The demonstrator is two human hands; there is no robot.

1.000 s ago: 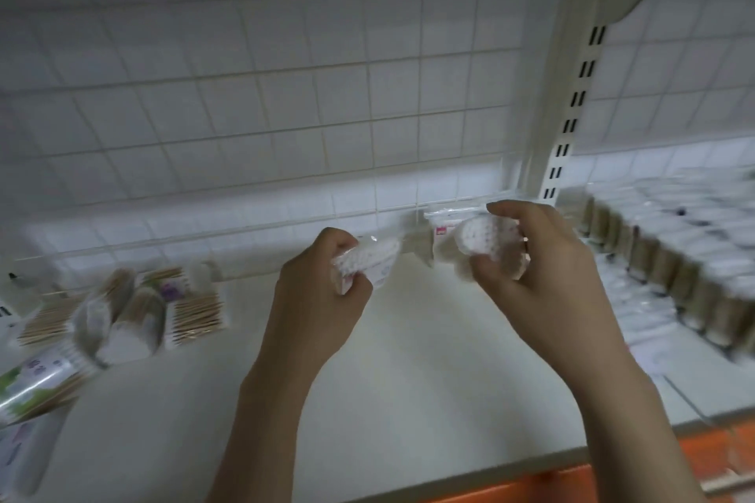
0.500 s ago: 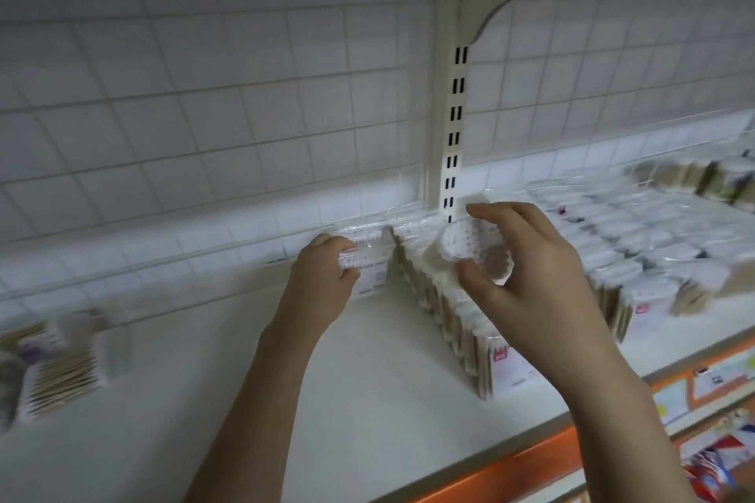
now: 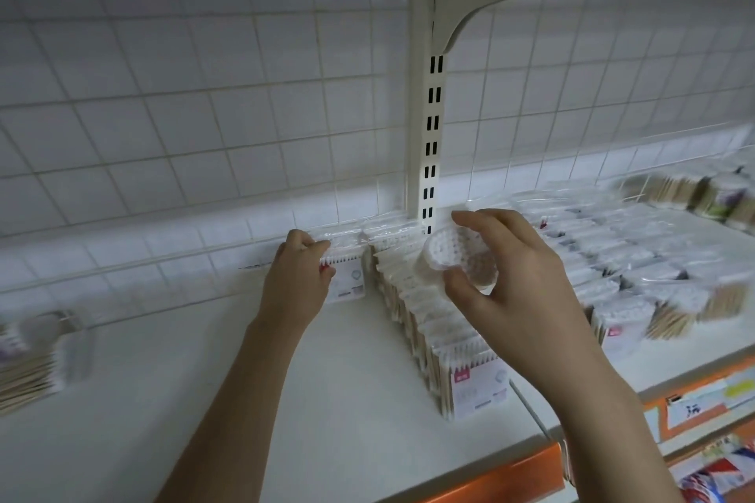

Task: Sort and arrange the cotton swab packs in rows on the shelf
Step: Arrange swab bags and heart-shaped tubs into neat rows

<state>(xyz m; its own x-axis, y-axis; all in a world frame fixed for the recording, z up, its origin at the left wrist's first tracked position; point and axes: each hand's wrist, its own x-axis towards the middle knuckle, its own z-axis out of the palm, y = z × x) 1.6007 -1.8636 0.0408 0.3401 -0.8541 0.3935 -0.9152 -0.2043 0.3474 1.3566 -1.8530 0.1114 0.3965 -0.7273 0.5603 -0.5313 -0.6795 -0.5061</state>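
Loose wooden-stick swab packs lie unsorted far left on the white shelf. The left hand pinches a flat clear pack starting a second row; right of it stands a finished row. The right hand clasps a round swab tub.

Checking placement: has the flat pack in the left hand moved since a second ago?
Yes. The flat pack has moved right and back, closer to the slotted upright, now beside the row of packs.
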